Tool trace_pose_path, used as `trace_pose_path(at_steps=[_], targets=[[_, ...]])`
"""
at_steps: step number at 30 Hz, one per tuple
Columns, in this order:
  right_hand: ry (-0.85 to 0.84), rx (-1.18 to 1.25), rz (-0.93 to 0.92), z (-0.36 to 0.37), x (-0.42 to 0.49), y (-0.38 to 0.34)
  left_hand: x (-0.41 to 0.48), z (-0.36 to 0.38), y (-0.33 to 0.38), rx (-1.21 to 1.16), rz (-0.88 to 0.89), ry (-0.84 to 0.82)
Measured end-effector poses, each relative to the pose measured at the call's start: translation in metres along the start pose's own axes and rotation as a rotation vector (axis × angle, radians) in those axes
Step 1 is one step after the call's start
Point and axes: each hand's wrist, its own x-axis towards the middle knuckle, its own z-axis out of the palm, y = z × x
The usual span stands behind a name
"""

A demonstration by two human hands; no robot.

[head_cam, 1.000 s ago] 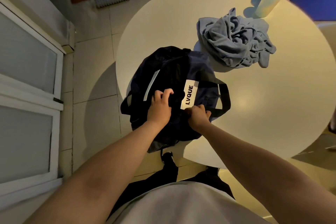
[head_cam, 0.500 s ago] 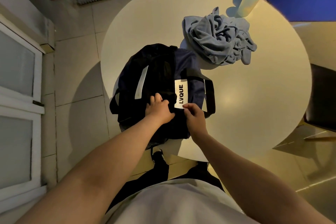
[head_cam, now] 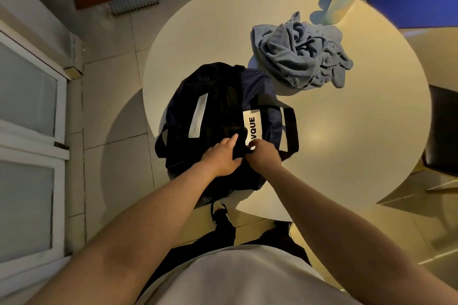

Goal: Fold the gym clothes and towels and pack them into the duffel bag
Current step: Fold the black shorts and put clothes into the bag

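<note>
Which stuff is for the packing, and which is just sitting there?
For the job: duffel bag, crumpled blue-grey cloth heap, left hand and right hand, both holding the bag.
Just lying about: water bottle, dark chair, blue mat.

- The duffel bag, dark navy and black with a white "LVQUE" label and a pale strip, lies at the round table's near left edge. Its near end overhangs, and a black strap loops out on its right.
- The grey-blue fabric heap lies crumpled and unfolded just beside the bag's far right corner.
</note>
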Motion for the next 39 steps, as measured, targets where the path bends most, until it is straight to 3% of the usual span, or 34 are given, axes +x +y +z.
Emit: trace_pose_path(at_steps=[3,9,11,14,18,21,27,33,37,39], targets=[[0.047,0.333,-0.006,-0.011,-0.007,0.019,0.004,0.002,0.003,0.097,-0.014,0.017],[0.117,0.629,-0.050,-0.026,-0.015,0.027,0.007,0.003,0.035,0.257,-0.120,-0.122],[0.144,0.685,-0.073,-0.031,-0.012,0.025,0.011,0.002,0.041,0.139,-0.190,-0.168],[0.167,0.518,-0.076,-0.033,-0.004,0.024,0.016,-0.002,0.045,-0.135,-0.144,-0.108],[0.040,0.299,-0.051,-0.019,0.006,0.021,0.011,-0.007,0.033,-0.362,-0.081,-0.032],[-0.041,0.169,-0.073,-0.002,0.017,0.023,0.001,-0.004,0.024,-0.673,-0.088,0.009],[0.073,0.531,-0.198,-0.012,0.000,0.009,-0.011,-0.003,0.037,-0.970,0.109,0.162],[0.116,0.557,-0.187,-0.036,-0.006,0.011,0.004,0.007,0.052,-0.781,-0.059,0.418],[0.067,0.484,-0.147,-0.054,0.002,0.030,0.005,0.019,0.065,-0.287,-0.086,0.781],[0.052,0.462,-0.160,-0.066,0.005,0.046,0.009,0.022,0.083,-0.178,-0.002,0.808]])
